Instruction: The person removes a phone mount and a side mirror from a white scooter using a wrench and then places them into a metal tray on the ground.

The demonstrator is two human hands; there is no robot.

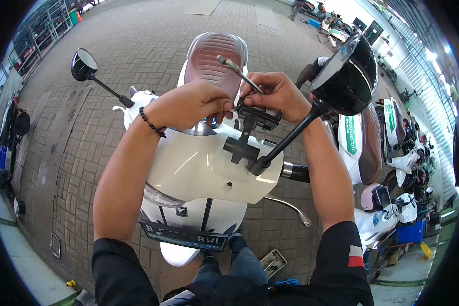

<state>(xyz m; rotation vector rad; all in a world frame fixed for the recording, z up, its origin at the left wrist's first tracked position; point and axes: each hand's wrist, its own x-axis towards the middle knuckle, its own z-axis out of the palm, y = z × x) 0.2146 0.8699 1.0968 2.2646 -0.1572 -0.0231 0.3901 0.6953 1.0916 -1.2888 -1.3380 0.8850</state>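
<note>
In front of me stands a white scooter (188, 168), its front facing me. A black phone holder (260, 118) sits on a black clamp bracket beside the right mirror's stem. My right hand (278, 94) is closed round a slim metal tool (239, 71) with a thicker head, which points up and to the left; its exact kind I cannot make out. Its fingers touch the holder's upper edge. My left hand (201, 104) is pinched at the holder's left end. Whatever lies between those fingertips is hidden.
The right mirror (347, 74) rises close to my right forearm, and the left mirror (84, 65) stands out at the far left. A brake lever (293, 209) juts out below. Behind the handlebar is the brown seat (215, 58). More scooters (352, 137) line the right side. A tray (273, 263) lies by my feet.
</note>
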